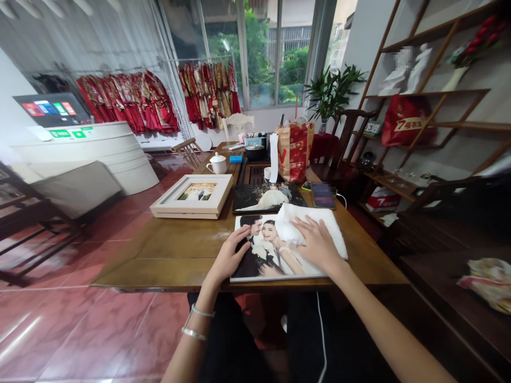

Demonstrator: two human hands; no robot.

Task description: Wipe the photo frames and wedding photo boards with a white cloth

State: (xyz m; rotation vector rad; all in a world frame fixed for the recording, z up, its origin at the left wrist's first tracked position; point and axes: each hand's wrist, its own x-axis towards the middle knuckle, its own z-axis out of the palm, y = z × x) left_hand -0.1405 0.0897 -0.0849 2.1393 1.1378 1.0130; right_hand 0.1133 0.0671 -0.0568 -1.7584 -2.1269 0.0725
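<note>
A photo panel (259,266) showing a couple lies flat at the near edge of the wooden table, its right part hidden under a white towel (331,229). My right hand (315,239) rests flat on the towel with its fingers spread, pressing it against the panel. At the panel's left edge, my left hand (231,255) lies with fingers stretched out over the picture's corner. Just behind is a dark photo panel (255,199) with a figure in a white dress. To the left sits a pale framed picture (191,197).
On the wooden table (167,260) stand a white lidded cup (217,163), a red and brown paper bag (295,151) and a phone (323,195) with a cable. Dark chairs and a wooden shelf (431,96) flank the right side. A white cable (321,335) hangs by my legs.
</note>
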